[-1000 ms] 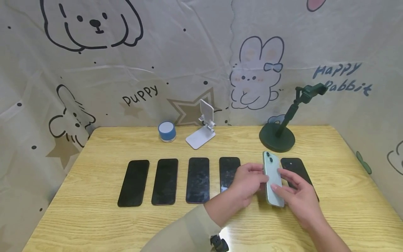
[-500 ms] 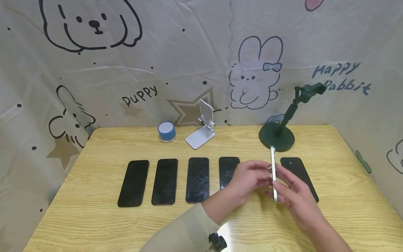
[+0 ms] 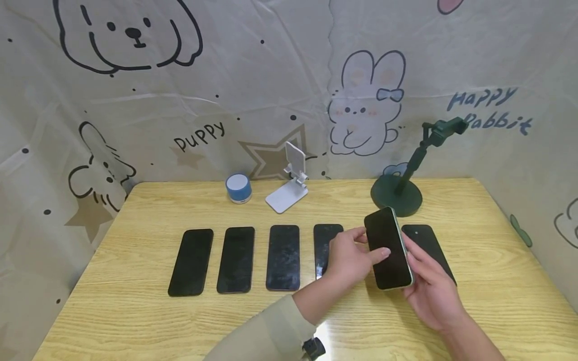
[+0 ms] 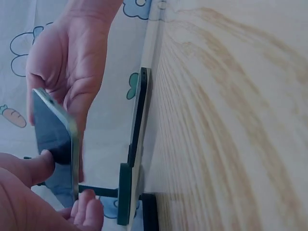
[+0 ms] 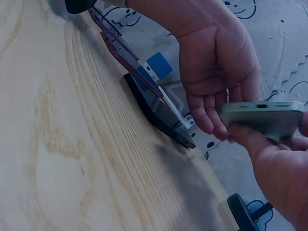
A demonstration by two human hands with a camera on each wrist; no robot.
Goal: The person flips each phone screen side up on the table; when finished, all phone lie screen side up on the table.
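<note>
A mint-green smartphone (image 3: 384,271) is held above the table between both hands, its black screen tilted upward. My left hand (image 3: 347,258) pinches its left edge, thumb on the screen and fingers behind. My right hand (image 3: 431,296) holds the opposite edge from the right and below. In the left wrist view, the phone (image 4: 55,130) stands between the two hands. The right wrist view shows the bottom end of the phone (image 5: 269,113). Partly behind my left hand lies a dark phone (image 3: 327,240); another black phone (image 3: 426,240) lies partly behind the right hand.
Three black phones, (image 3: 190,262) leftmost, lie in a row to the left on the wooden table (image 3: 135,321). Along the back stand a blue round speaker (image 3: 239,188), a white folding phone stand (image 3: 286,194) and a dark green stand (image 3: 397,195) with a raised arm. A printed cloth hangs behind.
The mint-green phone has turned over: its back faced up, then it stood edge-on, and now its screen shows. My left thumb has come onto the screen, and the right hand has rolled palm-up.
</note>
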